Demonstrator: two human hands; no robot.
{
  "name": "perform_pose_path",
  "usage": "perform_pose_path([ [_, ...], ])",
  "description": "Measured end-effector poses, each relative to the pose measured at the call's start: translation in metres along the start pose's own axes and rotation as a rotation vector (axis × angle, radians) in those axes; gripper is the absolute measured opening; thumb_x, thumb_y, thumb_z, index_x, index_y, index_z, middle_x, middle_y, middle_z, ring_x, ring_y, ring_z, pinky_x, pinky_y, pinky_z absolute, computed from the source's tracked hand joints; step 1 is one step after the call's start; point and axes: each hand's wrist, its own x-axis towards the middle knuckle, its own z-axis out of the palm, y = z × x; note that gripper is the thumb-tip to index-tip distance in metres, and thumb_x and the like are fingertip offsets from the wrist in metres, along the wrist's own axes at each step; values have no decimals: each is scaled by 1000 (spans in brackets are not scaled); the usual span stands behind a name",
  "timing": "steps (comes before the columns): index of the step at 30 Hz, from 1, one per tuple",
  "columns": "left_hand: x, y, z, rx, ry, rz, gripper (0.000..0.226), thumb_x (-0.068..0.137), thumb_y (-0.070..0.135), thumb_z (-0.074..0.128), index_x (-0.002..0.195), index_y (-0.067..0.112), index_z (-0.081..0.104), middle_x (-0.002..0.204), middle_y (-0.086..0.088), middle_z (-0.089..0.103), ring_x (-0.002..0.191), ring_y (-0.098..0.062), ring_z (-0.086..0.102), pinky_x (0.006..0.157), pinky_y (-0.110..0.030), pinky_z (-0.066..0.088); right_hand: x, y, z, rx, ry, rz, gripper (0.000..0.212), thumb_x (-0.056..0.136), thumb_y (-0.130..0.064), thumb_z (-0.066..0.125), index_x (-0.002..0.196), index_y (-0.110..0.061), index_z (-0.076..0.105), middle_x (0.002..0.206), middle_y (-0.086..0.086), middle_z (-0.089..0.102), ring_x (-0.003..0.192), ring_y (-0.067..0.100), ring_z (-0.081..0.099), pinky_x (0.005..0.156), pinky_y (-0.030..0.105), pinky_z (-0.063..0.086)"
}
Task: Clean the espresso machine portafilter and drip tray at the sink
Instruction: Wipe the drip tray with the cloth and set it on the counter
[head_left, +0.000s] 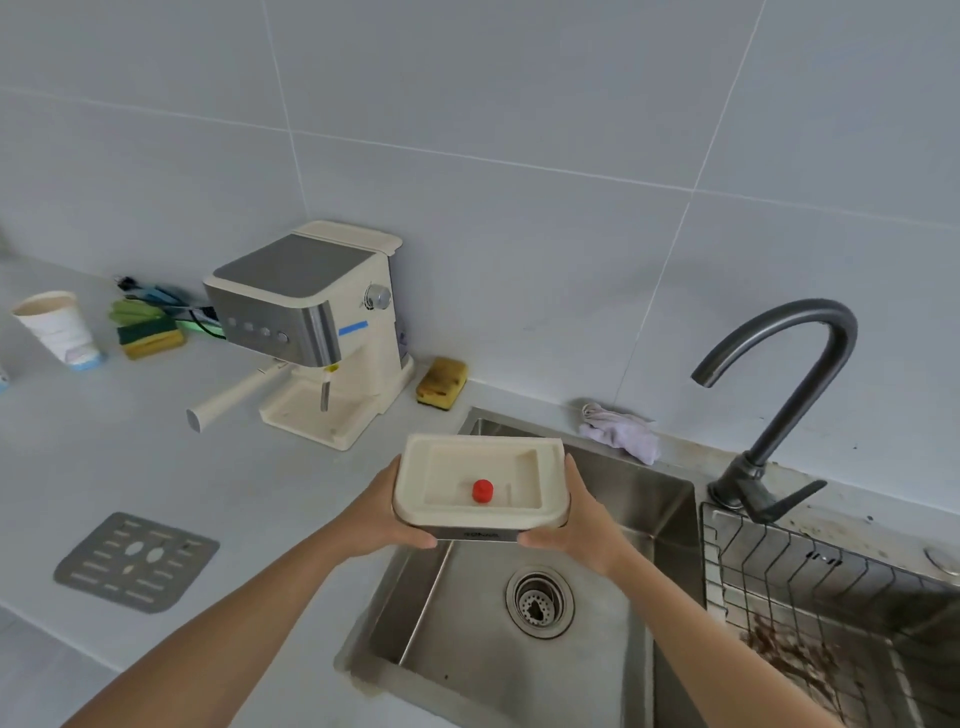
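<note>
I hold the cream drip tray (447, 467), with a red float (482, 491) in its basin, level above the left edge of the steel sink (467, 613). My left hand (379, 512) grips its left side and my right hand (576, 519) grips its right side. The cream espresso machine (306, 322) stands on the counter behind, with the portafilter (234, 396) locked in and its handle pointing forward-left. The tray's metal grate (136, 561) lies flat on the counter at the left.
A dark faucet (779, 395) rises at the sink's right rear. A wire rack (831, 603) with brown grounds fills the right basin. A yellow sponge (441, 383), a lilac cloth (621, 434), a paper cup (57, 328) and more sponges (150, 332) sit along the wall.
</note>
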Motion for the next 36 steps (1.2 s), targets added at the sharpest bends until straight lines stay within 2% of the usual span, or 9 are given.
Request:
perform_pose_path([
  [2,0,-18,-24,-4,-13,0,85,60,0,83,120,39,37,119,12,53,109,-1,53,74,-18,55,10,-9,24,-22,27,14,84,57,-16,82,121,-31,30,105,-19,55,94,-4,54,67,4,42],
  [6,-4,-61,-78,-9,-39,6,92,54,4,83,129,30,38,125,6,55,116,-9,53,90,-36,53,30,-27,84,-51,48,19,87,55,-17,81,125,-28,31,113,-10,53,103,6,54,82,23,51],
  [10,-12,-97,-131,55,-58,27,88,48,16,82,121,41,39,118,16,56,110,-4,55,86,-32,54,47,-39,147,-84,93,76,93,54,-18,83,128,-31,29,116,-10,52,106,10,53,83,25,50],
  [15,-24,-131,-170,195,-127,35,90,45,28,81,125,29,40,121,9,53,112,-9,54,88,-34,52,48,-51,205,-115,141,196,98,47,-26,83,126,-38,27,112,-13,53,103,8,53,78,20,47],
  [20,-40,-158,-181,401,-215,1,94,44,43,81,126,28,38,122,6,50,109,-13,53,89,-39,51,25,-52,241,-169,181,287,100,47,-25,81,132,-30,27,112,-7,53,107,19,50,88,38,49],
  [26,-69,-175,-173,606,-197,-22,100,52,50,78,135,22,31,133,5,40,122,-15,40,100,-36,36,-2,-42,266,-172,161,359,114,54,-26,81,142,-31,10,109,-25,37,117,19,36,84,40,50],
  [29,-82,-177,-171,639,-174,-40,99,54,48,80,134,18,31,132,1,40,122,-17,41,99,-34,35,-8,-35,274,-253,130,317,117,55,-33,82,144,-24,6,125,-15,36,127,20,31,104,38,34],
  [33,-96,-177,-168,664,-157,-61,95,53,46,81,131,18,35,127,1,45,118,-16,42,99,-34,36,-15,-29,280,-331,78,364,128,58,-46,79,147,-16,-8,148,-3,23,137,22,19,112,42,25],
  [36,-98,-177,-167,672,-175,-93,97,54,43,81,134,18,33,131,1,43,122,-17,41,101,-36,36,-16,-27,284,-386,58,374,128,61,-50,76,146,-15,-12,153,-2,15,141,22,12,114,45,21],
])
